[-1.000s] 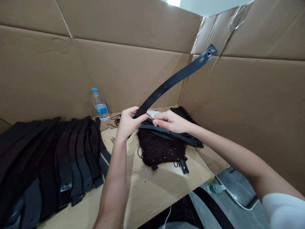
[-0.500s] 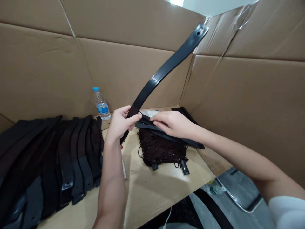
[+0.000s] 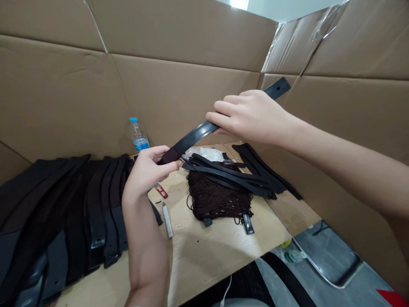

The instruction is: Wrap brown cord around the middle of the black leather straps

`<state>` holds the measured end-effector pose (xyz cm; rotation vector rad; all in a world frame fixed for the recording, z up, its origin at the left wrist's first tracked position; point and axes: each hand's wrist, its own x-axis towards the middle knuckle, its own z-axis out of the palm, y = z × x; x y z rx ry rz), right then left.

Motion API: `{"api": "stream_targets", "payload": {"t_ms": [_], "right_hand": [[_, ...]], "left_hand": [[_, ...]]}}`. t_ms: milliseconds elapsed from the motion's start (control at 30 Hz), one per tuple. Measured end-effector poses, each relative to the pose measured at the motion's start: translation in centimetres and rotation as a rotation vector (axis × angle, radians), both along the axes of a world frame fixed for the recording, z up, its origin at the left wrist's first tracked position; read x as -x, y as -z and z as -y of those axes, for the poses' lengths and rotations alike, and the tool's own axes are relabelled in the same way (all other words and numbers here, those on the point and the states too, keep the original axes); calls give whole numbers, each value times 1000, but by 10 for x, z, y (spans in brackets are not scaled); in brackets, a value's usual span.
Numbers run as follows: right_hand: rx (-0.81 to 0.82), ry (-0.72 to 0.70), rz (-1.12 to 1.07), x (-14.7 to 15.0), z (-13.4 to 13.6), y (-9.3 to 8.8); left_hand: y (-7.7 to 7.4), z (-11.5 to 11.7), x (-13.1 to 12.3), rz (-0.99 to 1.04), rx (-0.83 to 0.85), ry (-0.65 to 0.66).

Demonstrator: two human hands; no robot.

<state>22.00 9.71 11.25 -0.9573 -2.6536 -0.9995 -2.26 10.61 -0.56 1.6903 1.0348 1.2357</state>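
A curved, flat black strap [image 3: 195, 137] with a hole at its far end slants up across the middle. My left hand [image 3: 143, 170] is closed on its lower part, thumb against a dark brown cord wrapping [image 3: 170, 155]. Farther up, my right hand [image 3: 252, 115] has its fingers wrapped over the strap, and the holed tip sticks out beyond it. Below the hands lies a tangled bundle of dark brown cord [image 3: 220, 198], with several loose black straps [image 3: 230, 177] across its top. A thin strand appears to run from the wrapping toward the bundle.
Several wrapped straps [image 3: 110, 183] are heaped on the left of the wooden table [image 3: 204, 264]. Behind my left hand stands a water bottle [image 3: 139, 138]. A red-handled tool [image 3: 162, 191] and a whitish pencil-like stick [image 3: 167, 220] lie nearby. Cardboard walls [image 3: 191, 85] enclose the table.
My right hand has left the cord beside my left thumb and moved up and right onto the strap. The strap has tilted lower, and my left hand has shifted slightly left.
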Motion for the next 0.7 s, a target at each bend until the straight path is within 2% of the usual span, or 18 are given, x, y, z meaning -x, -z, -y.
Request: {"api": "stream_targets", "payload": {"t_ms": [133,267,467,700], "right_hand": [[-62,56,1,4,10,-1],[-118,87,-49,4,16,2],[-266,135,-121,0,22,25],[-321,127,-264,-4,29,42]], "left_hand": [[2,-1,0,-13,-129,-22],[5,-1,2,-101,-370,-184],[5,4,1,-242,-652,-410],[3,5,-2,-247,-807,-499]]}}
